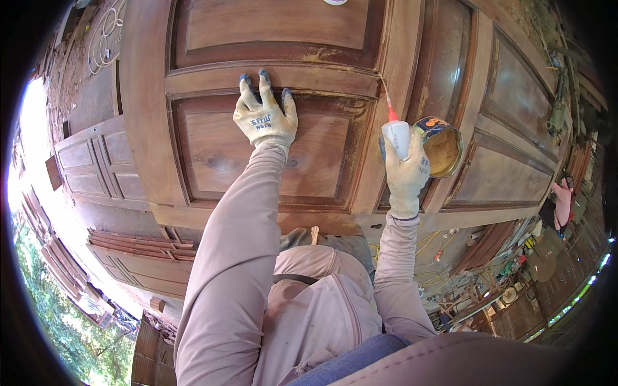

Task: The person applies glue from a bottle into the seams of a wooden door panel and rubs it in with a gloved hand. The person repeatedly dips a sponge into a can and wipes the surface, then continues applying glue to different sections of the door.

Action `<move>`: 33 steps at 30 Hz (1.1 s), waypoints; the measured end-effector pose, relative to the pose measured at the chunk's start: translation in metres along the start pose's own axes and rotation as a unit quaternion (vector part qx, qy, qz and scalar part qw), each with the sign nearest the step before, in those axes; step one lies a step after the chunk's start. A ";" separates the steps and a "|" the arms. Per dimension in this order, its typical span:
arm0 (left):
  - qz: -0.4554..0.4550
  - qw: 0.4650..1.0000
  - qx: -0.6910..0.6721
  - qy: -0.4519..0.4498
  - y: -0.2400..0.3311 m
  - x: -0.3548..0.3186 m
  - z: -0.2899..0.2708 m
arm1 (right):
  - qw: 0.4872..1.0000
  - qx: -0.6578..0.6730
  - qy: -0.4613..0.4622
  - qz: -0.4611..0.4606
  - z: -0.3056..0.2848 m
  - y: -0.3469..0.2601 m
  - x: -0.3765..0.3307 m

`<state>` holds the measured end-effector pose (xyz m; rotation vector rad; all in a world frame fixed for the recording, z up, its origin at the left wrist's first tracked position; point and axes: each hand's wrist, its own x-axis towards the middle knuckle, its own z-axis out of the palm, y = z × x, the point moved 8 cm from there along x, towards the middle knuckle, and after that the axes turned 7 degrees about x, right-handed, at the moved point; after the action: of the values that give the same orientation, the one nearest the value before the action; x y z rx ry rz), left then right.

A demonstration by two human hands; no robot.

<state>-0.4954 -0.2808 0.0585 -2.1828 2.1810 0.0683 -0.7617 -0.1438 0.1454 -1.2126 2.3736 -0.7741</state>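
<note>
Jacket (302,315) cut off below; right hand (407,170) partly hides white bottle (395,136)

bottle (396,137) partly behind right hand (408,171)

your left glove (266,117): blue lettering (262,121) across the back. your right glove (405,170): smaller blue marks (424,165), unreadable. white bottle (395,140): faint print (400,136), unreadable.

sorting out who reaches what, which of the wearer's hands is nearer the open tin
Right. The right hand, holding a white bottle, is just left of the open tin; the left hand is much farther left, over the wooden door.
</note>
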 end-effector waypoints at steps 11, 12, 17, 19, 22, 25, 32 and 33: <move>0.003 1.000 -0.003 0.005 0.001 0.000 -0.002 | 1.000 -0.010 -0.005 0.004 -0.001 0.005 -0.002; 0.003 1.000 -0.003 0.006 0.001 0.000 -0.002 | 1.000 -0.016 -0.004 0.001 -0.001 0.004 -0.001; 0.005 1.000 -0.003 -0.005 0.001 0.000 -0.002 | 1.000 -0.009 -0.012 0.017 -0.002 0.004 0.000; 0.004 1.000 -0.007 -0.009 0.001 0.000 -0.003 | 1.000 -0.014 -0.008 0.012 -0.003 0.003 -0.001; 0.000 1.000 -0.005 0.005 0.002 0.000 -0.004 | 1.000 0.001 -0.004 0.020 -0.004 0.000 -0.001; 0.002 1.000 -0.013 0.010 0.001 0.001 -0.006 | 0.999 0.008 -0.012 0.040 -0.006 -0.004 -0.001; 0.001 1.000 -0.012 0.001 0.001 0.000 -0.004 | 1.000 0.008 -0.004 0.026 -0.008 -0.002 -0.003; 0.002 1.000 -0.012 0.007 0.001 0.000 -0.003 | 0.999 0.007 -0.006 0.030 -0.008 -0.001 -0.003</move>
<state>-0.4965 -0.2811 0.0615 -2.1976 2.2045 0.0786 -0.7634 -0.1393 0.1526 -1.1305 2.3790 -0.7617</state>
